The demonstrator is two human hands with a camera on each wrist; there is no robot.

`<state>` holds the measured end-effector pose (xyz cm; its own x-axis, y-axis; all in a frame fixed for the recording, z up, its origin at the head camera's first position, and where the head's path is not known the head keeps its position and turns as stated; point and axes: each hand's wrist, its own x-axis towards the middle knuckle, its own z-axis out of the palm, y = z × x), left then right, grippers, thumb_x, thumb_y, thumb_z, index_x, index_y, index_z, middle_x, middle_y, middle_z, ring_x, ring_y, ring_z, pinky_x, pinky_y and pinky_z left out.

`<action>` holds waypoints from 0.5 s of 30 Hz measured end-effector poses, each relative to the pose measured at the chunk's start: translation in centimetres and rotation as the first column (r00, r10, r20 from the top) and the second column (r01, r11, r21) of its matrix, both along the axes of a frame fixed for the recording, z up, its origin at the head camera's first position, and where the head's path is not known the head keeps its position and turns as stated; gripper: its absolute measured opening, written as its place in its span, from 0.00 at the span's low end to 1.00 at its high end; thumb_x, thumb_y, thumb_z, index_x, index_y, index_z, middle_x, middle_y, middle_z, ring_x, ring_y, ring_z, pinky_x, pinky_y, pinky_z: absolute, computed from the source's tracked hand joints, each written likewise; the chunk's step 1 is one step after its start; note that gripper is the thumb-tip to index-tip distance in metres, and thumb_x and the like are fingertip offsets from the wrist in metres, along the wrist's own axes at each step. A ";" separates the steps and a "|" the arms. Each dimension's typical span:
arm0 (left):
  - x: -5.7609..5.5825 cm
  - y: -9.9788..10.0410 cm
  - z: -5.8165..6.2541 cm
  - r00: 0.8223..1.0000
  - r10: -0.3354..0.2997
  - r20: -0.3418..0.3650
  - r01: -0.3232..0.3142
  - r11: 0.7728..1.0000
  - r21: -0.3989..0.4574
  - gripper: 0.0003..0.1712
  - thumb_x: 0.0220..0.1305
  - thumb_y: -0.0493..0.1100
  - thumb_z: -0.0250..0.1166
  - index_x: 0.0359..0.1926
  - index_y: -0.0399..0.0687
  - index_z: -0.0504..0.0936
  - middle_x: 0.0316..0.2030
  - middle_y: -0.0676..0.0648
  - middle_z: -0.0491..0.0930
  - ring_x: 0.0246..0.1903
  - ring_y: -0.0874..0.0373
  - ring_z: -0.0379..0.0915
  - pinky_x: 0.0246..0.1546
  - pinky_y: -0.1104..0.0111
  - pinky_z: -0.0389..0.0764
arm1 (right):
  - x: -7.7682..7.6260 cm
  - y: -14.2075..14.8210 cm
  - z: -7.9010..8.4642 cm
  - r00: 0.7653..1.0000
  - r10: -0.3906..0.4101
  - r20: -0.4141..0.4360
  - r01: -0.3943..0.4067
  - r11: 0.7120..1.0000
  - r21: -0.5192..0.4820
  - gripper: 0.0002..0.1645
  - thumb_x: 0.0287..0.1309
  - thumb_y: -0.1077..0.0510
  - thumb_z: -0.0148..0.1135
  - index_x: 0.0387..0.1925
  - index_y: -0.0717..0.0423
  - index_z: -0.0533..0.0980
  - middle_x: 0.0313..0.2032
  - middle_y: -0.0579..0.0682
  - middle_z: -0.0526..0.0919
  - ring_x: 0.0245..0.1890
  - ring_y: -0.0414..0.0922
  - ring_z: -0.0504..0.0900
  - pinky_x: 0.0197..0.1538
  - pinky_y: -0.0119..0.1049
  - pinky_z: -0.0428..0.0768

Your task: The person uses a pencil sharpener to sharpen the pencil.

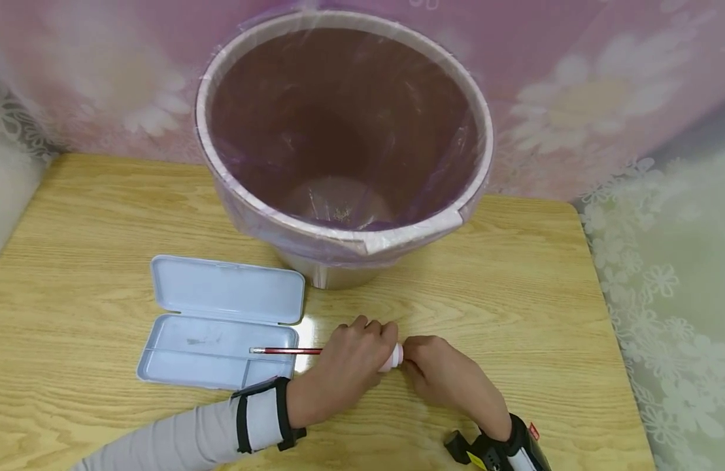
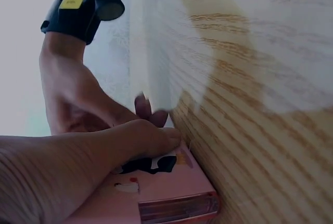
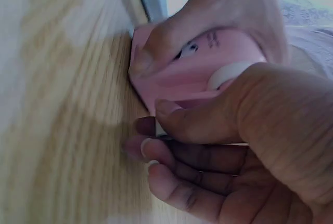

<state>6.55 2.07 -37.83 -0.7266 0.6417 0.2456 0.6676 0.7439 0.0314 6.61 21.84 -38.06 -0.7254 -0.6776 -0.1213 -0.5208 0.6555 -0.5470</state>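
A pink box-shaped pencil sharpener with a white crank end rests on the table under my left hand. My left hand holds it from above, thumb pressed along its picture-printed side in the left wrist view. A dark red pencil points into that hand from the left; its far end is hidden. Close on the right, my right hand pinches a small white crank knob between thumb and fingertip, other fingers loosely bent. A see-through drawer window shows low on the sharpener.
An opened light blue pencil case lies to the left, under the pencil's eraser end. Behind stands a tall bin lined with a thin purple bag. The wood-grain table meets a flowered pink curtain at the back.
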 end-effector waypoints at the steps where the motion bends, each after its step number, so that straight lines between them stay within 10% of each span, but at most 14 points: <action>1: 0.0 0.0 0.0 1.000 0.003 -0.003 -0.003 1.000 -0.001 0.25 0.46 0.46 0.79 0.24 0.52 0.66 0.15 0.56 0.63 0.16 0.65 0.59 0.15 0.77 0.53 | 0.4 0.1 0.1 1.000 0.000 0.015 0.000 1.000 0.000 0.10 0.63 0.68 0.64 0.28 0.52 0.79 0.22 0.38 0.69 0.23 0.28 0.60 0.27 0.22 0.64; 15: -0.1 0.1 0.1 0.999 -0.001 0.050 0.002 1.000 -0.026 0.29 0.40 0.48 0.82 0.25 0.53 0.66 0.16 0.57 0.66 0.17 0.65 0.63 0.15 0.77 0.56 | 3.3 0.8 3.8 0.998 0.034 -0.056 -0.036 0.999 -0.035 0.04 0.67 0.60 0.64 0.38 0.50 0.84 0.28 0.34 0.75 0.26 0.24 0.65 0.29 0.19 0.69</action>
